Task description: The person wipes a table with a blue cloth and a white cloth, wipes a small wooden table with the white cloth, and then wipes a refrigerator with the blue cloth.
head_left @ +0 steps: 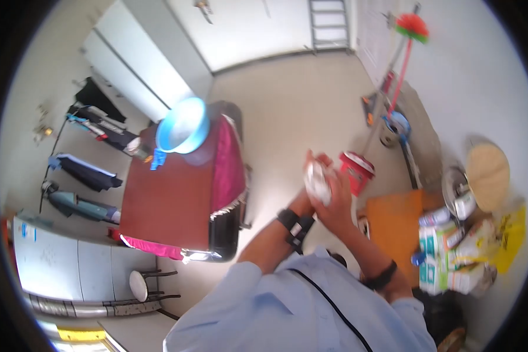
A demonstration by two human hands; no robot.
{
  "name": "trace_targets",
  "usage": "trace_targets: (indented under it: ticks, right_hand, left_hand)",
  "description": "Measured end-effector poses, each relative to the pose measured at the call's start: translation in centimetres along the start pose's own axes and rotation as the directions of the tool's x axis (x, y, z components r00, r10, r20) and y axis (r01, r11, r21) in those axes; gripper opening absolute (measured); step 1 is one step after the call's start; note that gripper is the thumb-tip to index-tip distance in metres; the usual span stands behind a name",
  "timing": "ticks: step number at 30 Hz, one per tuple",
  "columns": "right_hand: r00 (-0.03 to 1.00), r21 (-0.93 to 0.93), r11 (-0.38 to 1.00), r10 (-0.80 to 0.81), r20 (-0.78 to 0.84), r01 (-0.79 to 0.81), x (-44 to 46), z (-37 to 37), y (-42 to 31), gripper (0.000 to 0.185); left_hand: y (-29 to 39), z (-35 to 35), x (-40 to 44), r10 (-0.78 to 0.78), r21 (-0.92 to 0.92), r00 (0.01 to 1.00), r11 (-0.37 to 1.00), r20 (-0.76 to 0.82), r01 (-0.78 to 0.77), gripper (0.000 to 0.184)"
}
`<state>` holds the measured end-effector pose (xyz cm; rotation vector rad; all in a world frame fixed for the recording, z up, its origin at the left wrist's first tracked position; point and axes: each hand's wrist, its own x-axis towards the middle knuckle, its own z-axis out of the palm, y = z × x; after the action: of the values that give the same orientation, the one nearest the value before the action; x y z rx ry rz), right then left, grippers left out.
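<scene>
Holding white bundle [317, 183], too blurred to tell material, up in front of blue shirt [311, 299], well apart from worktop [170, 205]. Clamped between left grip [311, 159] and right grip [337, 192]; cannot tell exact finger placement. To handle well: press evenly from both sides, steady wrists, turn slowly, avoid dropping onto floor [270, 123].

Hanging clothes [91, 173], a blue basin [183, 124] and a broom [412, 27] suggest a household utility room.
</scene>
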<state>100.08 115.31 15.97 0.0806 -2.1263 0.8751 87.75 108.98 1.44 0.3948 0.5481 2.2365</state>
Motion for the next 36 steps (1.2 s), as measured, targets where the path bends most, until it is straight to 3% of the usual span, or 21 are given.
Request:
trace_targets:
  ticks: [3, 5, 7, 9, 11, 12, 14, 16, 17, 20, 21, 22, 23, 24, 25, 28, 30, 32, 33, 36]
  right_hand:
    - [0.971, 0.076, 0.97, 0.234, -0.053, -0.229, 3.5, 1.6, 1.8, 0.046]
    - [0.942, 0.057, 0.943, 0.33, -0.064, -0.327, 5.8, 2.0, 2.0, 0.043]
    - [0.897, 0.031, 0.896, 0.443, 0.0, -0.442, 7.5, 2.1, 2.3, 0.041]
    - [0.87, 0.072, 0.869, 0.492, -0.019, -0.49, 8.8, 2.4, 2.5, 0.04]
    - [0.883, 0.074, 0.883, 0.468, -0.037, -0.464, 8.8, 2.3, 2.1, 0.041]
    - [0.907, 0.054, 0.908, 0.419, -0.048, -0.416, 8.3, 2.1, 1.6, 0.043]
    - [0.959, 0.034, 0.961, 0.277, -0.058, -0.275, 7.2, 1.7, -0.8, 0.044]
    - [0.995, 0.027, 0.995, 0.092, -0.035, -0.091, 4.9, 0.7, -3.8, 0.043]
    - [0.997, 0.071, 0.995, 0.078, -0.009, -0.077, 4.5, 0.6, -4.0, 0.045]
    - [0.999, 0.167, 0.985, 0.038, 0.036, -0.044, 3.3, 0.0, -4.0, 0.05]
    - [0.999, 0.168, 0.986, 0.0, 0.041, -0.007, 3.1, -0.2, -3.5, 0.05]
    - [0.998, 0.154, 0.988, -0.037, 0.053, 0.028, 2.9, -0.4, -2.7, 0.05]
    - [0.993, 0.03, 0.993, -0.112, -0.032, 0.113, 3.4, 0.4, -1.9, 0.048]
    - [0.999, -0.02, 1.0, -0.014, -0.04, 0.013, 4.0, 0.8, -1.5, 0.045]
    - [0.995, -0.069, 0.994, 0.084, -0.054, -0.088, 4.6, 1.3, -1.3, 0.042]
    - [0.961, -0.159, 0.948, 0.265, -0.077, -0.274, 7.2, 2.4, 0.6, 0.04]
    - [0.922, -0.24, 0.892, 0.383, -0.052, -0.384, 8.8, 2.8, 1.8, 0.04]
    - [0.935, -0.228, 0.907, 0.333, -0.122, -0.353, 10.2, 2.6, 3.1, 0.039]
    - [0.944, -0.227, 0.918, 0.3, -0.135, -0.325, 10.3, 3.0, 4.9, 0.038]
    - [0.962, -0.278, 0.928, 0.201, -0.183, -0.247, 11.1, 3.6, 7.0, 0.037]
  left_hand:
    - [1.8, 5.5, 1.6, 0.11, 0.47, 0.99, 0.881, -0.085, -0.057, 0.045]
    - [2.3, 7.4, 3.6, 0.245, 0.813, 0.969, 0.571, -0.036, -0.114, 0.043]
    - [1.9, 8.1, 4.8, 0.296, 0.887, 0.955, 0.438, 0.012, -0.147, 0.042]
    - [1.3, 8.0, 5.2, 0.288, 0.823, 0.957, 0.541, 0.012, -0.173, 0.04]
    - [1.1, 7.1, 5.5, 0.233, 0.473, 0.972, 0.858, -0.014, -0.199, 0.047]
    - [1.1, 6.6, 5.4, 0.205, 0.256, 0.979, 0.947, -0.021, -0.193, 0.051]
    - [3.8, 7.8, 4.4, 0.154, 0.03, 0.979, 0.988, -0.137, -0.151, 0.049]
    - [8.0, 12.7, 0.9, 0.107, 0.01, 0.919, 0.994, -0.379, -0.112, 0.042]
    - [8.0, 12.2, 1.4, 0.17, 0.166, 0.908, 0.979, -0.383, -0.114, 0.053]
    - [8.3, 14.0, 0.3, 0.032, -0.15, 0.898, 0.983, -0.44, -0.109, 0.06]
    - [7.9, 12.0, 0.5, 0.001, -0.131, 0.914, 0.99, -0.407, -0.059, 0.065]
    - [7.0, 11.8, 0.7, -0.04, -0.219, 0.934, 0.975, -0.356, -0.042, 0.065]
    - [6.1, 11.7, 0.4, -0.079, -0.294, 0.947, 0.956, -0.312, -0.017, 0.065]
    - [5.2, 11.3, 0.2, -0.119, -0.366, 0.956, 0.931, -0.268, 0.013, 0.065]
    - [3.8, 7.5, 0.4, 0.032, 0.307, 0.997, 0.95, 0.067, -0.051, 0.064]
    - [4.3, 12.2, 2.7, 0.03, -0.116, 1.0, 0.993, -0.002, -0.03, 0.07]
    - [4.7, 14.6, 3.0, -0.01, -0.223, 0.997, 0.975, -0.075, -0.007, 0.077]
    - [5.4, 16.0, 2.4, -0.074, -0.156, 0.981, 0.987, -0.177, 0.046, 0.088]
    - [5.9, 16.7, 2.6, -0.098, -0.159, 0.977, 0.985, -0.19, 0.068, 0.11]
    - [6.9, 15.5, 2.5, -0.137, -0.237, 0.991, 0.962, 0.012, 0.136, 0.119]
